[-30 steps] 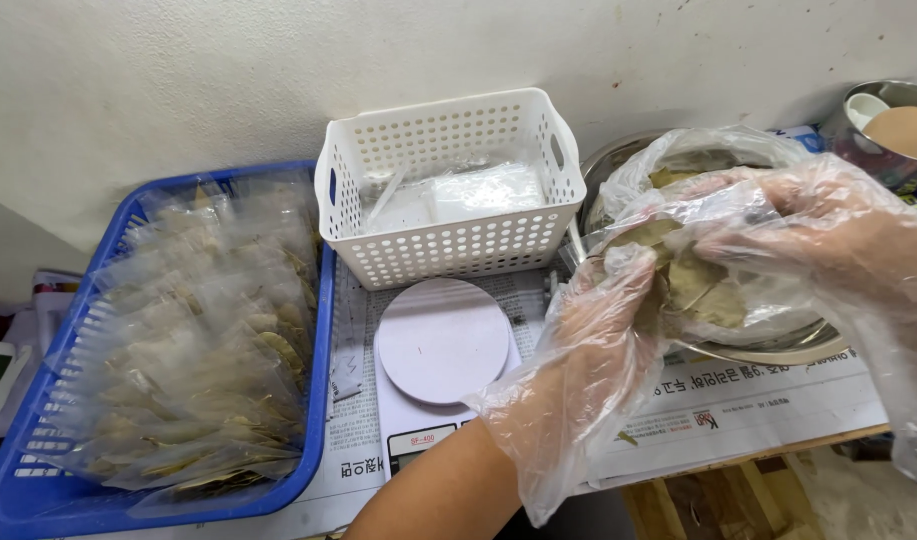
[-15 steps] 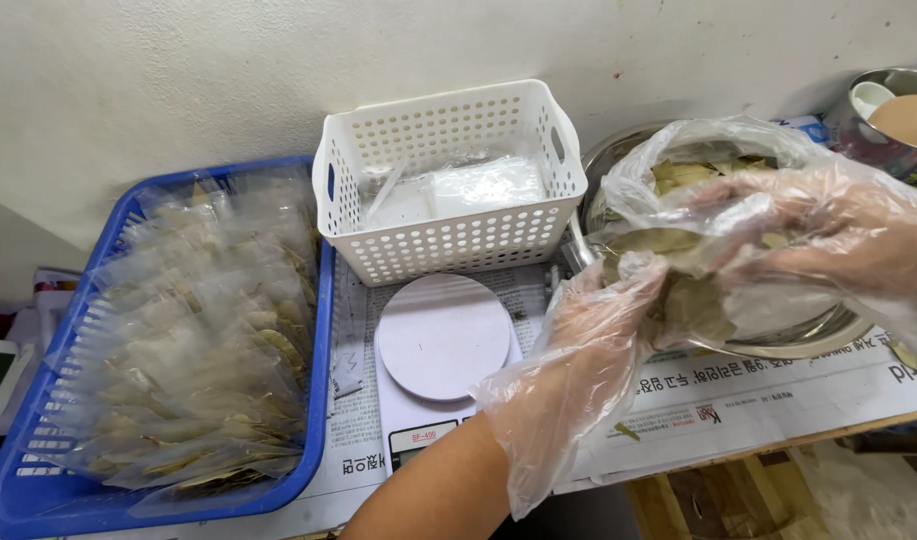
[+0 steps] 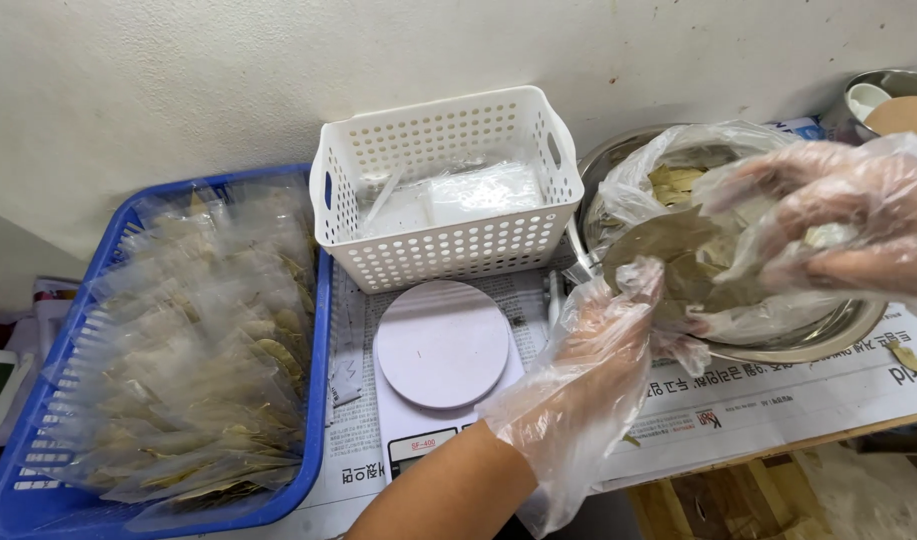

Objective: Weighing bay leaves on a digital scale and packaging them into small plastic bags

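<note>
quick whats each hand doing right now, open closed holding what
Left hand: gloved, closed on a dried leaf over the metal bowl.
Right hand: gloved, fingers curled on the same leaves; firm grip cannot be told.

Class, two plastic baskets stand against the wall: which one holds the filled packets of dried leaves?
The blue basket on the left, heaped with leaf-filled packets; the white basket holds only empty clear bags.
</note>
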